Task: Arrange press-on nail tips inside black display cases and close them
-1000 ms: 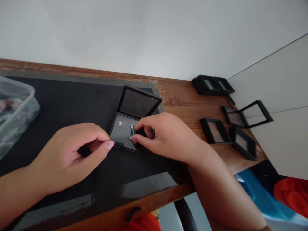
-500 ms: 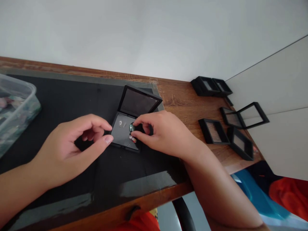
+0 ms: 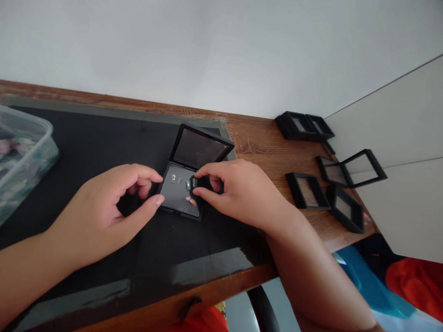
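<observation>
A black display case (image 3: 180, 214) lies opened on the dark mat, its framed lid (image 3: 200, 146) tilted up behind the base. My right hand (image 3: 230, 189) reaches over the base from the right, thumb and forefinger on either side of a small green polished stone (image 3: 194, 183). A lighter green piece (image 3: 188, 185) shows right beside it; whether it is a second stone or a reflection I cannot tell. Below sits a small reddish-white stone (image 3: 190, 200). At the case's left edge my left hand (image 3: 121, 198) is open, thumb and forefinger apart with nothing between them.
A clear plastic tub (image 3: 31, 157) of assorted stones stands at the left. On the wood to the right are several black frame cases (image 3: 308, 190), one of them opened (image 3: 363, 168). A white wall (image 3: 173, 55) rises behind; a blue plastic item (image 3: 367, 276) is below the table edge.
My right fingertips have shifted slightly right, and more green now shows to the left of them. My left hand has barely moved. The case stays in place.
</observation>
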### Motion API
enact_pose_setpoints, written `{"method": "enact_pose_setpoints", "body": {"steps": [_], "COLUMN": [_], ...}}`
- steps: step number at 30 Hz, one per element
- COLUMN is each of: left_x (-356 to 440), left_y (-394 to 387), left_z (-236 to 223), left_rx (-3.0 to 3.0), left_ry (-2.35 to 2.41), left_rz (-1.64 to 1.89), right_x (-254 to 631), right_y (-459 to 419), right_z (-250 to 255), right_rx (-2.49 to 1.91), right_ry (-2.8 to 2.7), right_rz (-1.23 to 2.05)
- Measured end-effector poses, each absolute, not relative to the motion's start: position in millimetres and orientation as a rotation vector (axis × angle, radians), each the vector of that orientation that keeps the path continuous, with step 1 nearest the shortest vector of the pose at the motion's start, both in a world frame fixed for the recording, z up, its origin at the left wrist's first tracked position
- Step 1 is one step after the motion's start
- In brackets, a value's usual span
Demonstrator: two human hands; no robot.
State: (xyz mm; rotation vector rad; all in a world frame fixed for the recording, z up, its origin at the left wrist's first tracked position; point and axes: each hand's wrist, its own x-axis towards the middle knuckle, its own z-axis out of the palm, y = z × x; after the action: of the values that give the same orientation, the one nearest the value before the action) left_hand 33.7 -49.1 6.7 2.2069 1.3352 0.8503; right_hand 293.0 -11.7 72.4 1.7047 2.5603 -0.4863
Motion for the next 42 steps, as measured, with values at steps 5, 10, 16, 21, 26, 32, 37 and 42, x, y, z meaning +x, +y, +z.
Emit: {"method": "enact_pose_setpoints", "body": {"steps": [5,10,16,21,26,32,37,42], "left_x": [34.5,34.1,31.5,32.7,31.2,30.6,32.0,31.4], "left_y": [-46.6,-43.1,-37.1,-36.9,-38.3,-39.4,-39.3,-38.8], "left_z": [3.6,3.0,1.7,3.2,3.3,1.9,1.4,1.1], "left_rx": [2.188,2.158,2.082,2.116,2.152,2.143,2.127,2.166], "left_ry": [1.359,1.362,1.419,1.407,1.391,1.393,1.413,1.388], "left_rz": [0.760,0.701,0.641,0.613,0.623,0.622,0.615,0.610], "right_x": [293.7,298.9,304.3,299.8,297.8,293.4,295.4,305.4], "right_y": [-11.3,-11.6,-12.4,-14.0,-14.6,-16.9,-17.7,-13.5], "right_z": [73.9,74.8,75.3,74.6,74.4,70.8,75.7,85.2], "right_rx": [1.733,1.607,1.285,1.263,1.228,1.223,1.243,1.541], "right_ry": [2.580,2.732,2.845,2.807,2.784,2.782,2.786,2.723], "right_rz": [-0.531,-0.581,-0.712,-0.766,-0.752,-0.683,-0.693,-0.552]}}
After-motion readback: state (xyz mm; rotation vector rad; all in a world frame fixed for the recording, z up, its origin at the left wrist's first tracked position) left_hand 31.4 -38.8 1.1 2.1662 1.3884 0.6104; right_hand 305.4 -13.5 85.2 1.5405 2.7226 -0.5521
